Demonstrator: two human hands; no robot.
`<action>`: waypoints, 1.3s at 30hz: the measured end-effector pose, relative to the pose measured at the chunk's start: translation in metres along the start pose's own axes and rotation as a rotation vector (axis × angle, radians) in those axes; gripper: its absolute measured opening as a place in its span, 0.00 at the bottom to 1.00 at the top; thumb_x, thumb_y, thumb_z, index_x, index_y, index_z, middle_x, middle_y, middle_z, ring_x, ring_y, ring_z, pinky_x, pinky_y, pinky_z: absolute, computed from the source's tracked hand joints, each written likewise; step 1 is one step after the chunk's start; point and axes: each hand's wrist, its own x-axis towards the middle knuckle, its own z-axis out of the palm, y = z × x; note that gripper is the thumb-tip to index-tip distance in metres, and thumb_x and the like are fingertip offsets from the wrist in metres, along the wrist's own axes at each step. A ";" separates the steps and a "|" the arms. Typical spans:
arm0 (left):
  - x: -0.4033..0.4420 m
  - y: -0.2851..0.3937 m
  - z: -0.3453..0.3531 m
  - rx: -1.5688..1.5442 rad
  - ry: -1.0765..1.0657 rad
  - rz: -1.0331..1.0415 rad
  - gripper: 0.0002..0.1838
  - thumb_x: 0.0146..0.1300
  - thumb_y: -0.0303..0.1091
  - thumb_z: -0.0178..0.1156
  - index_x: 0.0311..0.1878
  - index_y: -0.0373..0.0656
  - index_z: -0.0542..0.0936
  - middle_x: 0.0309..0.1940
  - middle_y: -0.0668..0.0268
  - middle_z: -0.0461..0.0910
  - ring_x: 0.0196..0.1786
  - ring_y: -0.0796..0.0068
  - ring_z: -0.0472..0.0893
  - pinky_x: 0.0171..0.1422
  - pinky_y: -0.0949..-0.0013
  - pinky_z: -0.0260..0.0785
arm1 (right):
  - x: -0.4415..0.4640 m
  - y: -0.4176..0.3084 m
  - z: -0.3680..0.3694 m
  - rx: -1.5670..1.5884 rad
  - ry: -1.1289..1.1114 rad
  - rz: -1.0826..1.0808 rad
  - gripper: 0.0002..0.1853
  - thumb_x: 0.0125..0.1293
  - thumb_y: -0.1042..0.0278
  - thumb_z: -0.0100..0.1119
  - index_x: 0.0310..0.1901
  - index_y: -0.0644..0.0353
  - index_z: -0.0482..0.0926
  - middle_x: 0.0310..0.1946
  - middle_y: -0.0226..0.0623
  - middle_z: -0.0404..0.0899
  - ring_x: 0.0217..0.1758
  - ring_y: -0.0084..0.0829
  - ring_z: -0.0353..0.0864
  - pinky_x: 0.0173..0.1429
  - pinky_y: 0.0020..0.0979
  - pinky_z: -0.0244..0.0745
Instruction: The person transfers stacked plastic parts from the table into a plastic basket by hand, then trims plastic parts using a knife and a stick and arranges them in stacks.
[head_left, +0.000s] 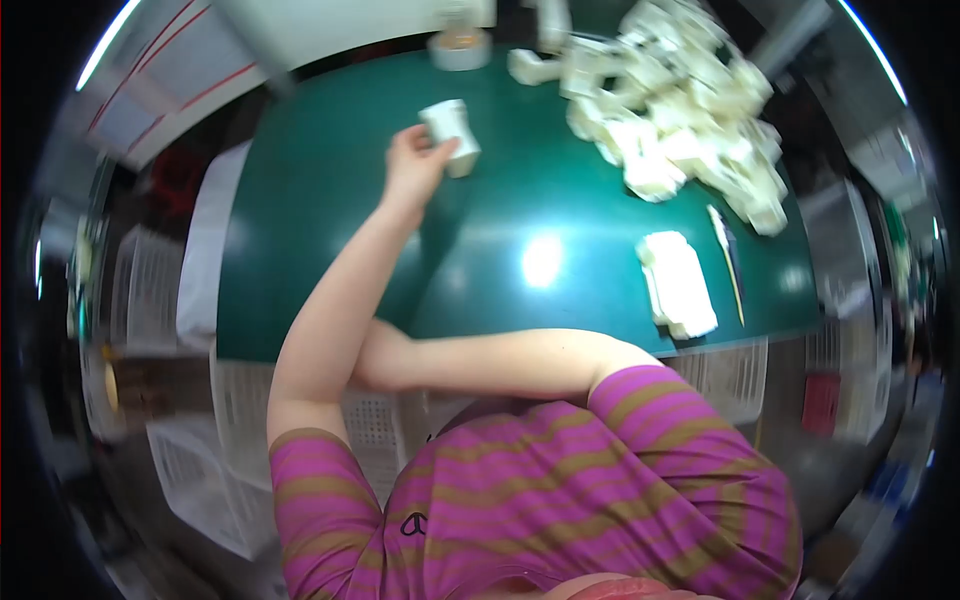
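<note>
My left hand [415, 168] reaches over the green table [330, 190], with its thumb and fingers closed on a small white box-like piece [455, 140]. Below it, my right hand [385, 357] lies near the table's front edge, partly behind my left forearm. The fingers of my right hand are hidden, so what they hold, if anything, does not show.
Many cream-white pieces lie heaped [670, 95] at the back right. A white block-shaped stack [678, 285] sits at the right, beside a thin pen-like tool [730, 262]. A white round container [460, 50] stands at the back edge. White plastic baskets [205, 485] are below the table.
</note>
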 end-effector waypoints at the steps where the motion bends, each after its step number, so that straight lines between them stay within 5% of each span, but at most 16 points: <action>1: 0.013 -0.005 0.013 0.034 0.014 -0.012 0.37 0.56 0.43 0.72 0.62 0.30 0.69 0.54 0.51 0.76 0.57 0.64 0.77 0.61 0.64 0.71 | -0.021 -0.011 -0.011 -0.522 -0.266 -0.226 0.14 0.59 0.58 0.63 0.38 0.61 0.82 0.41 0.43 0.84 0.49 0.41 0.82 0.52 0.42 0.74; 2: 0.021 -0.009 0.021 0.063 0.042 -0.028 0.39 0.54 0.44 0.73 0.62 0.28 0.69 0.54 0.49 0.76 0.57 0.62 0.77 0.61 0.63 0.72 | -0.047 -0.032 -0.029 -1.049 -0.562 -0.415 0.13 0.60 0.58 0.62 0.37 0.60 0.82 0.40 0.43 0.84 0.47 0.41 0.82 0.51 0.40 0.75; 4: 0.027 -0.010 0.027 0.083 0.013 -0.041 0.41 0.54 0.46 0.73 0.63 0.29 0.67 0.53 0.52 0.75 0.54 0.62 0.77 0.59 0.64 0.71 | -0.091 -0.101 -0.089 -0.720 -0.779 -0.158 0.14 0.61 0.55 0.63 0.41 0.57 0.82 0.42 0.38 0.84 0.45 0.36 0.83 0.49 0.40 0.75; 7: -0.002 0.003 0.033 0.262 0.380 0.252 0.33 0.61 0.41 0.67 0.65 0.36 0.66 0.49 0.64 0.69 0.45 0.73 0.73 0.54 0.71 0.67 | -0.166 -0.127 -0.179 -0.593 0.036 -0.453 0.12 0.61 0.66 0.64 0.47 0.55 0.81 0.40 0.37 0.84 0.43 0.39 0.83 0.48 0.37 0.77; 8: -0.027 0.011 0.042 0.023 0.193 0.296 0.30 0.63 0.38 0.65 0.64 0.38 0.65 0.48 0.65 0.70 0.45 0.75 0.73 0.53 0.72 0.67 | -0.192 -0.137 -0.210 -0.614 0.276 -0.414 0.16 0.57 0.71 0.67 0.48 0.57 0.80 0.36 0.34 0.84 0.41 0.38 0.84 0.50 0.37 0.76; 9: -0.053 0.015 0.054 -0.212 0.007 0.327 0.27 0.65 0.35 0.63 0.64 0.39 0.65 0.46 0.66 0.71 0.45 0.76 0.73 0.53 0.73 0.66 | -0.224 -0.127 -0.236 -0.515 0.504 -0.310 0.20 0.56 0.73 0.68 0.53 0.58 0.79 0.40 0.37 0.83 0.44 0.36 0.83 0.51 0.35 0.74; 10: -0.081 0.018 0.068 -0.249 -0.333 0.256 0.27 0.66 0.31 0.61 0.65 0.41 0.64 0.43 0.67 0.75 0.44 0.77 0.75 0.51 0.71 0.68 | -0.256 -0.121 -0.262 -0.795 0.786 -0.192 0.23 0.57 0.72 0.67 0.56 0.57 0.78 0.52 0.41 0.79 0.53 0.37 0.79 0.52 0.34 0.73; 12: -0.141 0.034 0.104 -0.400 -0.747 -0.286 0.28 0.69 0.34 0.60 0.68 0.41 0.64 0.46 0.65 0.78 0.44 0.79 0.77 0.52 0.72 0.71 | -0.287 -0.109 -0.290 -0.926 0.969 0.061 0.30 0.57 0.68 0.69 0.62 0.58 0.73 0.62 0.42 0.72 0.61 0.35 0.73 0.55 0.32 0.70; 15: -0.177 0.031 0.157 -0.355 -0.817 -0.325 0.47 0.65 0.39 0.65 0.75 0.33 0.45 0.45 0.60 0.78 0.45 0.77 0.78 0.54 0.72 0.72 | -0.310 -0.065 -0.288 -0.283 0.811 0.153 0.43 0.54 0.62 0.74 0.70 0.60 0.63 0.64 0.40 0.70 0.64 0.33 0.70 0.62 0.33 0.67; 18: -0.182 0.027 0.185 -0.355 -0.792 -0.171 0.52 0.54 0.44 0.71 0.73 0.32 0.51 0.53 0.50 0.77 0.54 0.65 0.79 0.60 0.62 0.71 | -0.296 -0.065 -0.267 -0.767 0.658 0.077 0.40 0.53 0.68 0.73 0.67 0.65 0.67 0.63 0.44 0.70 0.64 0.38 0.71 0.68 0.38 0.64; 21: -0.177 0.013 0.195 -0.290 -0.463 -0.028 0.54 0.42 0.39 0.76 0.71 0.36 0.55 0.58 0.48 0.74 0.60 0.58 0.76 0.64 0.60 0.71 | -0.273 -0.046 -0.251 -0.755 0.713 0.047 0.35 0.54 0.79 0.65 0.66 0.67 0.67 0.62 0.47 0.71 0.65 0.39 0.71 0.70 0.37 0.63; 22: -0.172 0.013 0.186 -0.300 -0.505 -0.061 0.55 0.44 0.37 0.77 0.72 0.34 0.54 0.61 0.51 0.69 0.64 0.59 0.71 0.67 0.61 0.67 | -0.265 -0.043 -0.244 -0.734 0.730 0.016 0.34 0.54 0.82 0.62 0.66 0.67 0.67 0.62 0.47 0.72 0.66 0.40 0.71 0.70 0.37 0.63; 24: -0.165 -0.004 0.182 -0.433 -0.406 -0.125 0.52 0.40 0.31 0.77 0.69 0.34 0.57 0.59 0.50 0.72 0.63 0.59 0.73 0.66 0.61 0.68 | -0.260 -0.021 -0.246 -0.625 0.707 -0.059 0.35 0.52 0.89 0.46 0.67 0.67 0.66 0.62 0.46 0.71 0.67 0.38 0.68 0.73 0.36 0.58; 29: -0.167 -0.004 0.136 -0.399 -0.244 -0.184 0.56 0.38 0.24 0.78 0.71 0.40 0.56 0.58 0.52 0.73 0.61 0.58 0.75 0.63 0.60 0.71 | -0.235 -0.023 -0.246 -0.686 0.472 -0.131 0.31 0.62 0.86 0.53 0.68 0.60 0.67 0.60 0.38 0.71 0.59 0.32 0.71 0.65 0.32 0.65; 33: -0.158 -0.025 0.089 -0.446 -0.246 -0.240 0.56 0.40 0.21 0.76 0.73 0.41 0.54 0.59 0.52 0.73 0.62 0.59 0.75 0.64 0.60 0.71 | -0.196 -0.024 -0.226 -0.693 0.363 -0.174 0.31 0.58 0.88 0.54 0.67 0.62 0.68 0.59 0.37 0.73 0.57 0.34 0.73 0.60 0.32 0.68; 39: -0.201 -0.022 -0.018 -0.632 0.033 -0.145 0.54 0.45 0.18 0.71 0.75 0.44 0.52 0.60 0.52 0.73 0.61 0.61 0.76 0.63 0.59 0.72 | -0.125 -0.052 -0.159 -0.702 0.065 -0.300 0.32 0.60 0.84 0.58 0.68 0.58 0.68 0.56 0.34 0.74 0.51 0.30 0.74 0.46 0.28 0.70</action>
